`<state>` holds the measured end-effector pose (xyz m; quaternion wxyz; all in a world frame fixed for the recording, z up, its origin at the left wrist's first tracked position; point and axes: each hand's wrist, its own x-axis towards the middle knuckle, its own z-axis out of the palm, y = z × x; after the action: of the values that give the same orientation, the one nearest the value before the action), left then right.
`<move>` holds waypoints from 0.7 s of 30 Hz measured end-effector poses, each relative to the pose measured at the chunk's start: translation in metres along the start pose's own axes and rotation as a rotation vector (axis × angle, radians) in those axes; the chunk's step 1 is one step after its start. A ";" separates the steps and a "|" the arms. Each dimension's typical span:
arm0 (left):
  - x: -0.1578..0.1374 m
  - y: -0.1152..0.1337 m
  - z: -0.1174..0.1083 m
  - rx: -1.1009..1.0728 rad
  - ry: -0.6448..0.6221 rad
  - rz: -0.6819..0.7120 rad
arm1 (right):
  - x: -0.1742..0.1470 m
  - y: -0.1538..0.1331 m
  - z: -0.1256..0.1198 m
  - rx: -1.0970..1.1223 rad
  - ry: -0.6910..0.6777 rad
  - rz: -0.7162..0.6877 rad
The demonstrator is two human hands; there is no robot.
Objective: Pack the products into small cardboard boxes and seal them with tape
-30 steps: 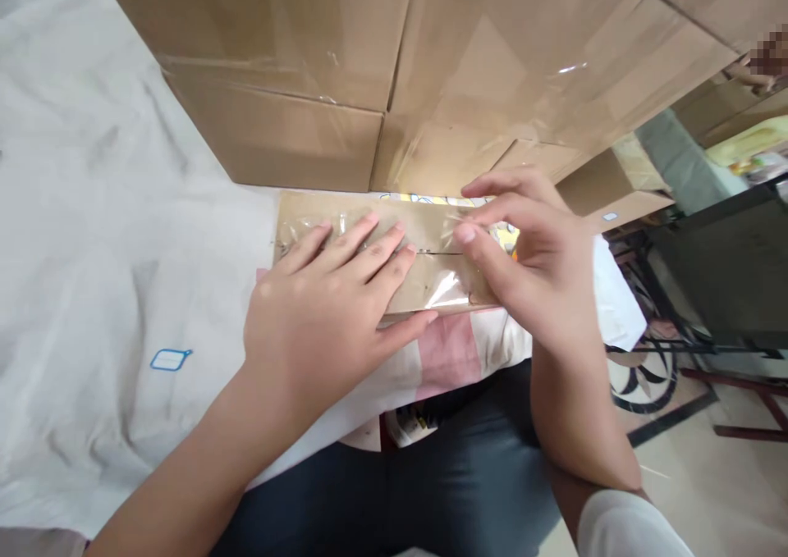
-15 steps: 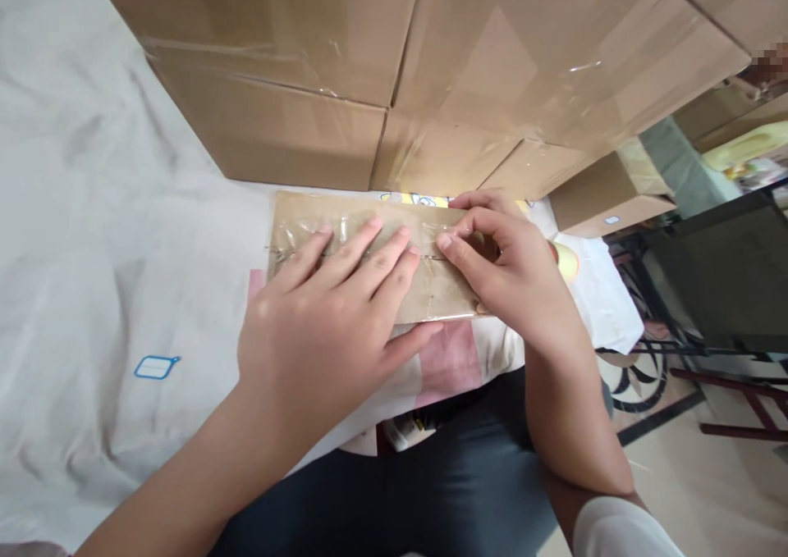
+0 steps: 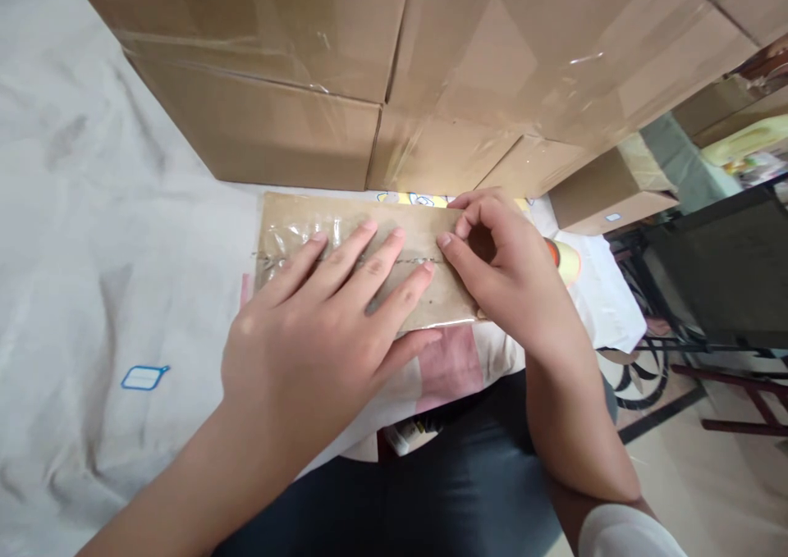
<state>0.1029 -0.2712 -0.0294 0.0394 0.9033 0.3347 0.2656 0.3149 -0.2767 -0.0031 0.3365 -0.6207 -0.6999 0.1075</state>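
Cardboard box (image 3: 419,233), mid-frame: left hand (image 3: 326,311) lay spread across it, presumably to steady it; right hand (image 3: 508,270) curled at right end, pinch uncertain.

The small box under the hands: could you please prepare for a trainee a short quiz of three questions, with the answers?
1. True or false: the left hand is closed into a fist above the small box.
2. Choose one. As seen in the picture, where is the right hand? A) At the left end of the small box. B) At the right end of the small box. C) Far away from the small box.
3. Fill in: the outline of the mark on the cloth, left of the hands, is ____.

Key: 1. False; its fingers are spread over the top. 2. B. 3. Blue.
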 end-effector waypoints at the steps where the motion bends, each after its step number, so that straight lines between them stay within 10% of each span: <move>1: 0.000 0.000 0.000 0.000 0.004 0.001 | 0.000 0.001 0.000 -0.004 0.001 -0.005; 21: 0.000 -0.001 0.000 0.047 0.007 0.018 | -0.004 -0.010 -0.003 -0.122 0.044 -0.164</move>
<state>0.1030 -0.2704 -0.0296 0.0147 0.9060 0.3328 0.2610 0.3089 -0.2837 0.0039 0.3212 -0.5829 -0.7460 0.0231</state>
